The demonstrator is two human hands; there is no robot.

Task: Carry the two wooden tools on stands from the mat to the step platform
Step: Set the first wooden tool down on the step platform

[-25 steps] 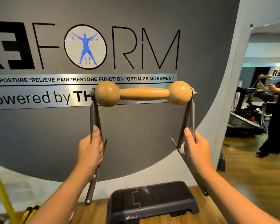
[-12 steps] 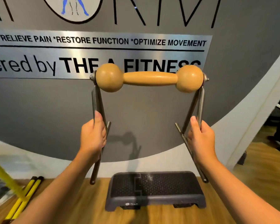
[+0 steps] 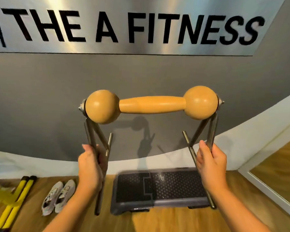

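Note:
A wooden tool [image 3: 151, 104], shaped like a dumbbell with two round ends, sits on a grey metal stand [image 3: 211, 131] and is held up in the air in front of the wall. My left hand [image 3: 90, 166] grips the stand's left legs. My right hand [image 3: 211, 163] grips the right legs. Below, on the wooden floor against the wall, lies the dark step platform [image 3: 159, 188] with a dotted top; the stand's lower bars hang just in front of its two ends. Only one wooden tool is in view.
A pair of grey sneakers [image 3: 59, 196] lies left of the platform. Yellow and black bars [image 3: 15, 198] lie at the far left. The grey wall with a metal sign [image 3: 141, 25] is straight ahead. A white-framed mirror [image 3: 274, 181] stands at the right.
The view has moved closer to the wall and tilted down. The tool and stand sit lower, nearer the step platform. Both hands keep their grip on the legs.

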